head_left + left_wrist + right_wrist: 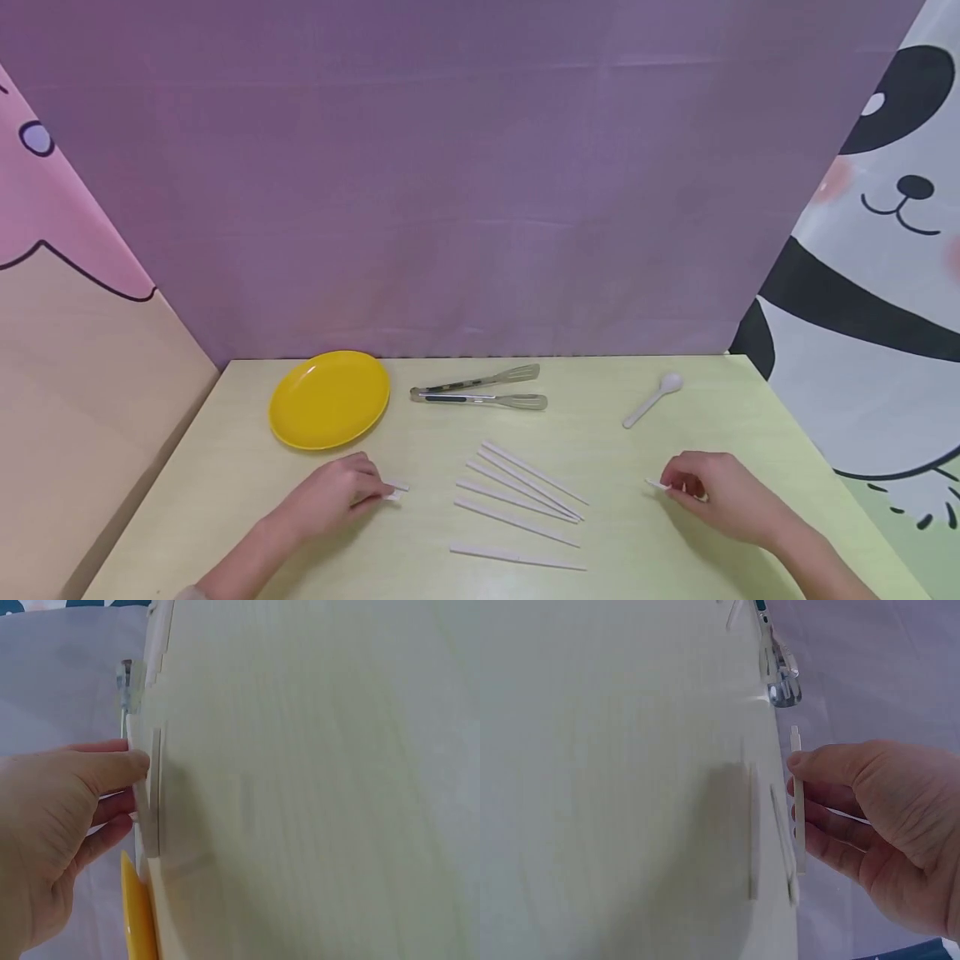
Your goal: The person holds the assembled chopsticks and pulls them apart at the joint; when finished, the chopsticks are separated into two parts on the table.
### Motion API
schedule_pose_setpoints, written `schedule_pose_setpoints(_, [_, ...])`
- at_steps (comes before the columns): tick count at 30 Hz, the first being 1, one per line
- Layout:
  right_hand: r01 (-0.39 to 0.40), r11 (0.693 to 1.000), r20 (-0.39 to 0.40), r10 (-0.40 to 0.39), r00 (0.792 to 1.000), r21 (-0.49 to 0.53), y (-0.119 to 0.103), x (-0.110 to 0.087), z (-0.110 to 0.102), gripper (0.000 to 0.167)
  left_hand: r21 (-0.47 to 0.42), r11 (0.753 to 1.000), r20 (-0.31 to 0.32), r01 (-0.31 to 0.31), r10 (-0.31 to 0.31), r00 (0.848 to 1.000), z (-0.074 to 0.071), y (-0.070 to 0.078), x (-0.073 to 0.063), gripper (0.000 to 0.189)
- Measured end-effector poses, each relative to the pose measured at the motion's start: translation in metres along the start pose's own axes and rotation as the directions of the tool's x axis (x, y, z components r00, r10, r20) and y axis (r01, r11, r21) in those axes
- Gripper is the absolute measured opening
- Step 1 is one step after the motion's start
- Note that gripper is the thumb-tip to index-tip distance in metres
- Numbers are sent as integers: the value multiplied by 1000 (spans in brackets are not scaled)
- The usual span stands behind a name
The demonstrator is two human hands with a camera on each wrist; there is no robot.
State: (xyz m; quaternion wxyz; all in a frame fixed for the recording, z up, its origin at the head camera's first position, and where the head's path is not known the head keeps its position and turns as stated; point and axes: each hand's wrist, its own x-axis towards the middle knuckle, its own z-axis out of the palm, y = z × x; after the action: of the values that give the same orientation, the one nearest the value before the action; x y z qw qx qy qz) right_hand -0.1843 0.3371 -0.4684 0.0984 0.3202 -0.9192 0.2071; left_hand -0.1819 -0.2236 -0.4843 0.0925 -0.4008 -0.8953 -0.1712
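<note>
My left hand (330, 497) pinches a short white stick (142, 814), about half a chopstick long, between thumb and fingers. Close beside it lies another short white stick (155, 780) on the table. Over the table's right side, my right hand (723, 493) pinches a similar short stick (799, 810), narrower at one tip. Below it, in the right wrist view, a further short stick (753, 832) lies on the tabletop. Several white chopsticks (517, 527) are spread between the hands, mostly slanting down to the right.
A yellow plate (330, 402) sits at the back left. Metal tongs (480, 392) lie spread at the back middle. Beyond my right hand is a white spoon (652, 400). A purple cloth (480, 183) hangs behind the table (600, 575), with printed panels on both sides.
</note>
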Motion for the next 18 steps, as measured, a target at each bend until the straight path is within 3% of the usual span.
schedule_pose_setpoints(4, [-18, 1000, 27, 18, 999, 15, 4, -5, 4, 30, -24, 998, 35, 57, -56, 998, 1, -2, -1, 14])
schedule_pose_setpoints(14, [-23, 1000, 73, 24, 997, -13, 5, -7, 9, 27, -31, 997, 32, 65, -64, 997, 6, -6, -1, 14])
schedule_pose_setpoints(18, [-71, 997, 100, 74, 992, -36, 5, -7, 8, 26, -33, 996, 19, 85, -85, 996, 9, -7, 0, 15])
